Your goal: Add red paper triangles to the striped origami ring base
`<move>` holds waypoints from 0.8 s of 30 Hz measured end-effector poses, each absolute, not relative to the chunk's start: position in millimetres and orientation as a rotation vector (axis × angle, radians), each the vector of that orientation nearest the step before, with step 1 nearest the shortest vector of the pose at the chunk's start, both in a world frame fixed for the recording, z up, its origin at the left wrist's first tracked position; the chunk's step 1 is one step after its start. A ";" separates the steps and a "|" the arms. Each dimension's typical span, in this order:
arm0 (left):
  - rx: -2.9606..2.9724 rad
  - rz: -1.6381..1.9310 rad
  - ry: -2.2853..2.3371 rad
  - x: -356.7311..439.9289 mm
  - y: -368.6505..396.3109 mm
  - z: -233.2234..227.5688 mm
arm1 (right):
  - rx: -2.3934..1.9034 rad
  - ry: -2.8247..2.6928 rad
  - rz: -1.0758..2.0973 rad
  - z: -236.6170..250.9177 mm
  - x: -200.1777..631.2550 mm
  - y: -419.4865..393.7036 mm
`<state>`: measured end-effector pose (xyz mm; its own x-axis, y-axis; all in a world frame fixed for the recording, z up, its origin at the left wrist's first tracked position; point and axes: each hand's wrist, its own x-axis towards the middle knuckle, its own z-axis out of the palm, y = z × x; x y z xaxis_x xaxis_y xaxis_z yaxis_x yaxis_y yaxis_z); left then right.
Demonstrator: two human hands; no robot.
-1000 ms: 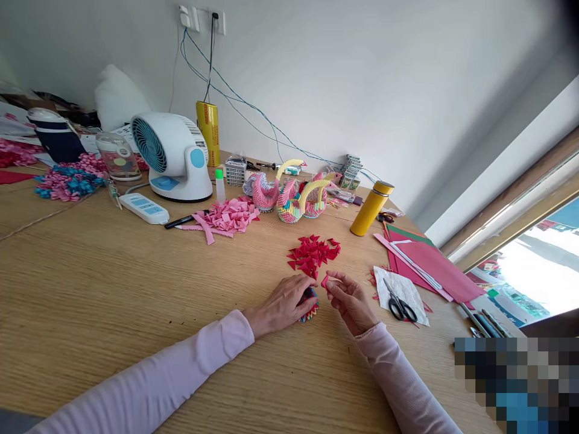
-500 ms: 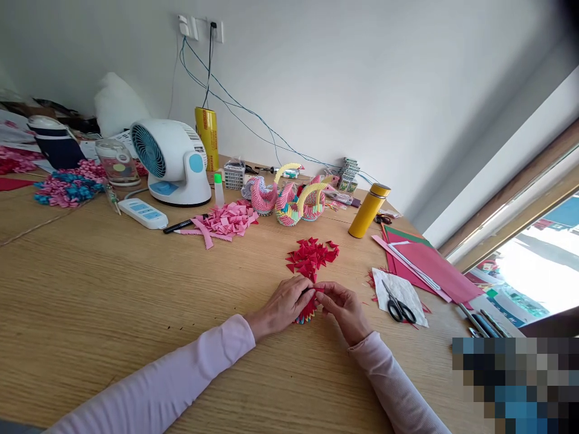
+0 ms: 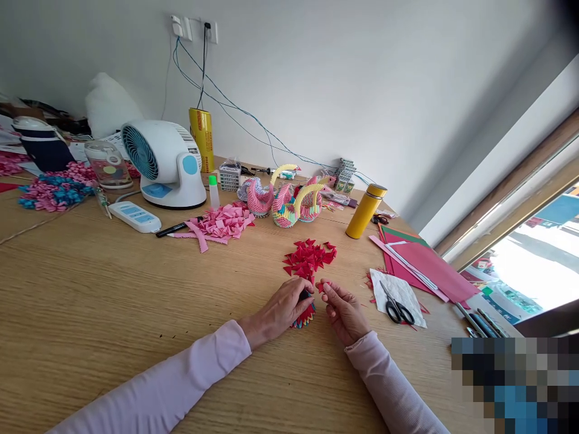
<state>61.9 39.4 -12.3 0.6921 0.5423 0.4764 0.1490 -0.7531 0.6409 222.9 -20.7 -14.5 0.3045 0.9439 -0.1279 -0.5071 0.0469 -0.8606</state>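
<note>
My left hand [image 3: 280, 307] rests on the wooden table [image 3: 113, 289] and grips a small multicoloured folded-paper model [image 3: 304, 316], mostly hidden under my fingers. My right hand [image 3: 344, 306] sits just to its right, fingertips pinching a small red folded paper piece [image 3: 322, 286] beside the model. A pile of red folded triangles [image 3: 309, 258] lies just beyond both hands.
Black scissors [image 3: 394, 306] lie on white paper at the right, red and pink sheets [image 3: 423, 260] beyond them. Finished paper swans [image 3: 289, 202], a yellow flask [image 3: 365, 211], a pink paper pile [image 3: 221, 222], a white fan [image 3: 160, 161] and a power strip [image 3: 134, 216] stand farther back.
My right hand brought a red piece to the model, met my left hand, then drew slightly back to the right. The view shifted a little rightwards.
</note>
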 end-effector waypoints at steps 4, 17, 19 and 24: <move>2.325 0.867 0.475 63.0 39.8 -11.7 | -0.857 -0.334 1.413 -17.9 224.9 -21.3; 2.358 0.879 0.470 63.5 41.7 -15.7 | -0.712 -0.293 1.533 -24.9 220.8 -23.2; 2.358 0.890 0.470 64.0 42.5 -16.7 | -0.707 -0.276 1.542 -26.1 221.5 -23.3; 2.339 0.918 0.454 64.6 43.0 -17.8 | -0.708 -0.225 1.564 -24.5 218.8 -24.5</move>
<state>64.6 43.0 -17.8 0.7053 0.4979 0.5046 0.0986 -0.7738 0.6257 218.8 -24.5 -24.5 0.0343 0.9532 -0.3003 -0.8299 -0.1402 -0.5400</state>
